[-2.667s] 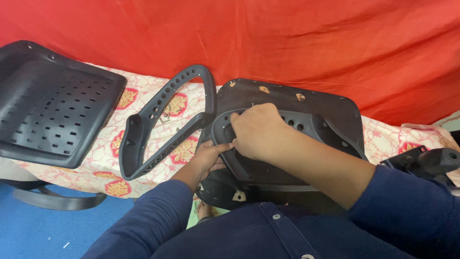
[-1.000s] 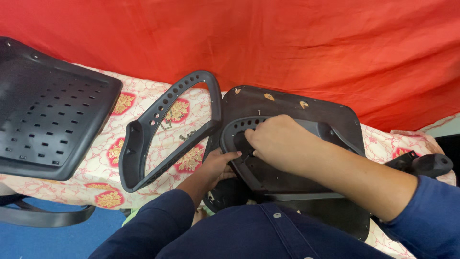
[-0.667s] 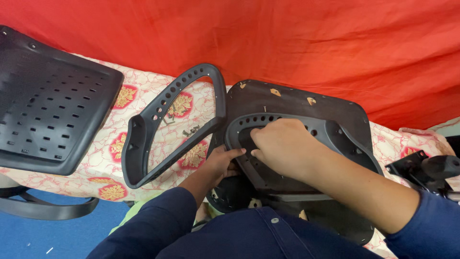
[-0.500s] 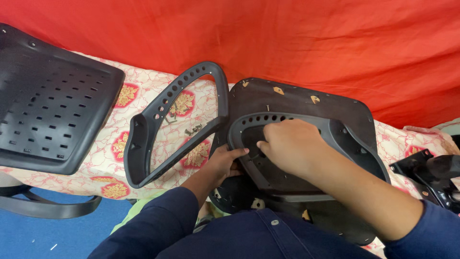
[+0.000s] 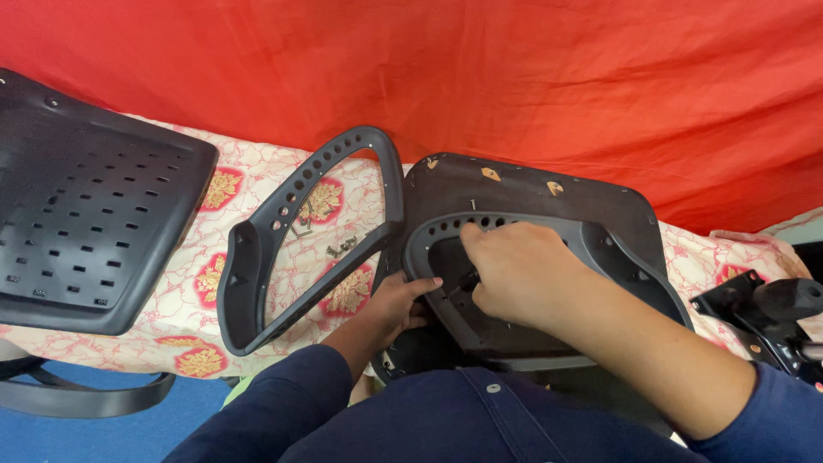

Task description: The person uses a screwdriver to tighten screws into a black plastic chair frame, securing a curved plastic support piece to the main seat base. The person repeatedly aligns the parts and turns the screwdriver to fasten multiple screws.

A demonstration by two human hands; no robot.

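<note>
Left of both hands lies a black plastic looped armrest [image 5: 300, 240]. The left hand [image 5: 396, 302] grips the edge of the black plastic chair seat base [image 5: 549, 257]. The right hand [image 5: 519, 274] is closed on 1 small dark fastener [image 5: 467, 280], seemingly tightening it. Next needs steady turning.

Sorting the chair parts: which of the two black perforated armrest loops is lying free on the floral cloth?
The left black perforated armrest loop, lying alone on the floral cloth. The other loop sits on the black seat pan, under the right hand.
</note>
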